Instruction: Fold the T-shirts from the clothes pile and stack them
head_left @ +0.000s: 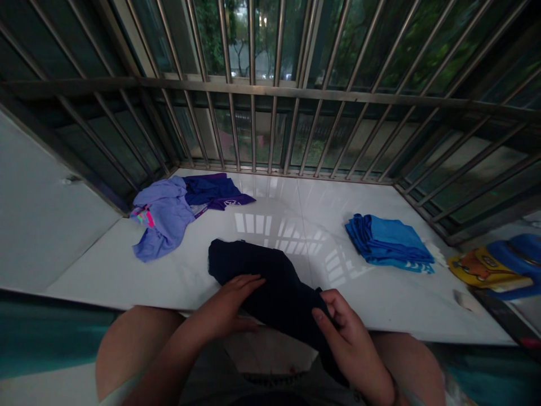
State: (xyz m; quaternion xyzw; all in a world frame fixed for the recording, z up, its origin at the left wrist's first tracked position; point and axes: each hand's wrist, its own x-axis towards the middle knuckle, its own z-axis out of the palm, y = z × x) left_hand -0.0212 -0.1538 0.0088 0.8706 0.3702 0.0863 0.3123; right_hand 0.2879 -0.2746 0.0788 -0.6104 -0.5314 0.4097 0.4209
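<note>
The dark cloth (270, 276) at the near edge of the window sill (325, 203) looks matt, its weave too dim to tell. The sill is smooth and glossy, with sharp reflections. Near its left edge, the lilac cloth (167, 206) is matt and wrinkled; near its right, the blue cloth (393, 239) looks smooth, faintly shiny. The bars (270, 90) are polished metal, before smooth glass (207, 34).

Centre: garment (274, 282), near-black navy. Left: cloth (169, 200), lavender, flecked pink and green. Right: stack (393, 239), blue, white-marked.
</note>
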